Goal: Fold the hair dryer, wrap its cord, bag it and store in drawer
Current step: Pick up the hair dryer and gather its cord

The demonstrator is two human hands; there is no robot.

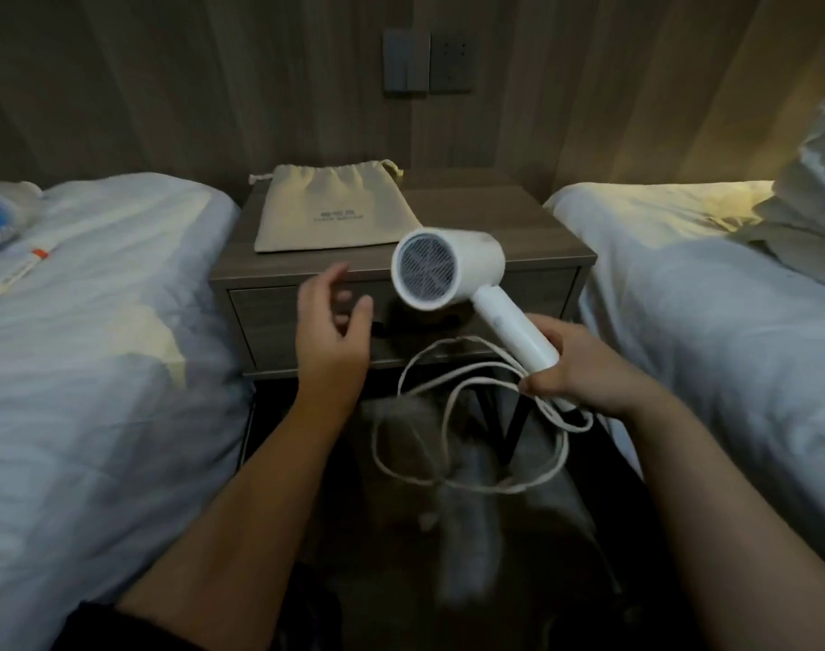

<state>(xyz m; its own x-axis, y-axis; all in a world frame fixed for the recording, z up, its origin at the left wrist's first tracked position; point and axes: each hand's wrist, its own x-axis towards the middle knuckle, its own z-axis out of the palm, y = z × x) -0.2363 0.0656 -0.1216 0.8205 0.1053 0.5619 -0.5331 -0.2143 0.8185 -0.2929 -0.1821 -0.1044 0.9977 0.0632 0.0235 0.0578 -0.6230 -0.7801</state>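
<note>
Hands raised, right hand [584, 364] gripping hair dryer [452, 270] (unfolded), left hand [333, 321] open

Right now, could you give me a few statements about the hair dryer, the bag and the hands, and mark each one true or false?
1. The right hand holds the hair dryer by its handle. True.
2. The hair dryer is already inside the cloth bag. False: the bag lies flat on the nightstand, and the dryer is held in the air in front of it.
3. The cord hangs in loose loops below the dryer. True.
4. The left hand grips the cord. False: it is open and holds nothing.
5. The drawer is pulled open. False: it looks closed.
</note>
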